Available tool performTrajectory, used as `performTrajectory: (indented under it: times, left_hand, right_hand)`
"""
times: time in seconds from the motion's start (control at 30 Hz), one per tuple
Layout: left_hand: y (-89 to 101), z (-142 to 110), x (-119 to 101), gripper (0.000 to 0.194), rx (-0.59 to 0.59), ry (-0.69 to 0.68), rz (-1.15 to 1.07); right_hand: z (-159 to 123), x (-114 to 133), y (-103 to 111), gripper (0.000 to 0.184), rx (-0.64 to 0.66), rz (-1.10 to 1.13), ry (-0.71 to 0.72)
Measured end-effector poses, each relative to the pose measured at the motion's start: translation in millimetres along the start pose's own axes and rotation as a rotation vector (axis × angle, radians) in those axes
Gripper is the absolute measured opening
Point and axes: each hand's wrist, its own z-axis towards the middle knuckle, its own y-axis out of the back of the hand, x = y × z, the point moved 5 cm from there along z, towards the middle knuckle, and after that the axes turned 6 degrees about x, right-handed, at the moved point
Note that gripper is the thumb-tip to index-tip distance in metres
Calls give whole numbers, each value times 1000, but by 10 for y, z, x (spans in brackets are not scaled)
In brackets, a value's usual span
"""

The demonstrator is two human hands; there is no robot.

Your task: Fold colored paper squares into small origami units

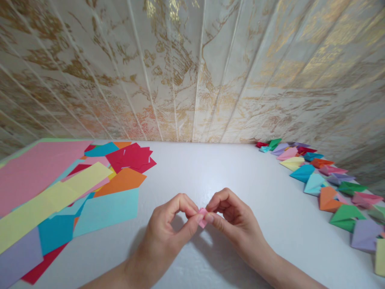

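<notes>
A small folded piece of pink paper [203, 221] is held just above the white table, near the middle of the view. My left hand [171, 224] pinches its left side between thumb and forefinger. On the right side, my right hand [234, 218] grips it the same way, with the other fingers curled in. The fingertips of both hands nearly meet and cover part of the paper, so its exact folds are hard to make out.
Loose coloured paper lies on the left, with a long yellow strip [57, 196], a large pink sheet [39, 168] and red squares [129, 156]. Folded paper pieces, such as a green one [347, 217], line the right edge. A gold-patterned curtain [186, 80] rises behind the white table [198, 172].
</notes>
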Motion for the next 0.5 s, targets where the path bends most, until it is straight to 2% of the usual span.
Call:
performTrajectory:
  times: [0.27, 0.5]
  left_hand:
    - [6, -33, 6, 18, -21, 27, 44]
    - [-22, -45, 28, 15, 20, 14, 13]
  right_hand:
    - [0, -17, 3, 27, -1, 24, 7]
    - [-4, 14, 33, 29, -10, 2, 7]
